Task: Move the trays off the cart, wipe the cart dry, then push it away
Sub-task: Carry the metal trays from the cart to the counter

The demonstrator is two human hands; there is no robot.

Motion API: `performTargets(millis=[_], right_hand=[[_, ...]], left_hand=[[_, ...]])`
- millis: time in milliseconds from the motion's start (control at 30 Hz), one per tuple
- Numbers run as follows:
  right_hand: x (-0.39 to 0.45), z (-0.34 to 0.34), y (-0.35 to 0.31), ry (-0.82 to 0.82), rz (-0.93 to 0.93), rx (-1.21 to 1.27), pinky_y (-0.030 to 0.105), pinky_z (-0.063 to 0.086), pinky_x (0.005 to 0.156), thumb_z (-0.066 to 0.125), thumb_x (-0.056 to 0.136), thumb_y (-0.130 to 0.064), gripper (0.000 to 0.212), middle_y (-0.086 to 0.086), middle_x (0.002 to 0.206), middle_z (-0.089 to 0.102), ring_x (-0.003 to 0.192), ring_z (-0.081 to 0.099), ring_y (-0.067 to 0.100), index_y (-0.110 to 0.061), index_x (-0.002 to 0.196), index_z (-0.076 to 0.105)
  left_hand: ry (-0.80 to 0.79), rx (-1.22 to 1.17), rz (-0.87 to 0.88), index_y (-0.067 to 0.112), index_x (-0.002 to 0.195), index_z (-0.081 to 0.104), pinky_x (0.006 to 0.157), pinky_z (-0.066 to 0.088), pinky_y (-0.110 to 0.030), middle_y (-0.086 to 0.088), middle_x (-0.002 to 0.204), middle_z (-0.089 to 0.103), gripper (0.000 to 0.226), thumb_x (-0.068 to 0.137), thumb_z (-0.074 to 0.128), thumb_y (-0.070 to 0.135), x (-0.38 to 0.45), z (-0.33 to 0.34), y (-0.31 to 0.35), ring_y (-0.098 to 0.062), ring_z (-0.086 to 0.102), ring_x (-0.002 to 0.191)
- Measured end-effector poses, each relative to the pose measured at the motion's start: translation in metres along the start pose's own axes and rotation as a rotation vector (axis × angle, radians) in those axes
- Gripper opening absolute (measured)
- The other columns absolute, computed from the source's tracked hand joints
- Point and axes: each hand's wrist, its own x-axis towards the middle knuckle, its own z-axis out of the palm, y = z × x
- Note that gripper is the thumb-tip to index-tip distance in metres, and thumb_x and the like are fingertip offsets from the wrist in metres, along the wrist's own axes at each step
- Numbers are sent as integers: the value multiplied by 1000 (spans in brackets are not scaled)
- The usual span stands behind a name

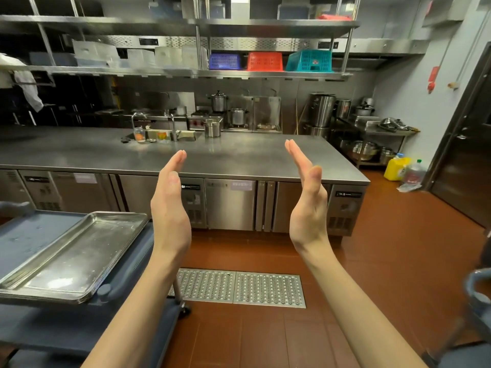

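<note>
A stack of several shallow steel trays (77, 256) lies on the top shelf of a blue-grey cart (26, 235) at the lower left; water drops speckle the top tray and the shelf. My left hand (170, 205) and my right hand (307, 203) are raised in front of me, palms facing each other, fingers straight, holding nothing. Both hover in the air to the right of the cart and touch neither it nor the trays. The cart's lower shelf (79, 338) shows beneath.
A long steel counter (239, 160) with a sink, taps and a pot runs across ahead. A perforated floor drain (239, 288) sits in the red tile floor. Another blue-grey cart part (478, 296) shows at the right edge. Pots and shelves stand at the back right.
</note>
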Motion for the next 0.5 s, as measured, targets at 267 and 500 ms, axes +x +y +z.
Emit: performTargets(millis=[267,500], right_hand=[[92,51,112,-1,12,9,20,20,125,10,100,-73,88,-7,160,47,152,33,2,-14,156,44],[185,100,205,6,19,20,14,20,122,10,100,-72,87,-9,159,48,150,34,-1,-15,155,45]], left_hand=[[-5,-7,-1,18,157,45,128,29,-40,9,157,52,52,112,25,35,99,35,-102,-3,42,149],[5,5,28,18,156,46,127,30,-37,9,157,52,49,114,25,32,206,60,-192,-3,42,148]])
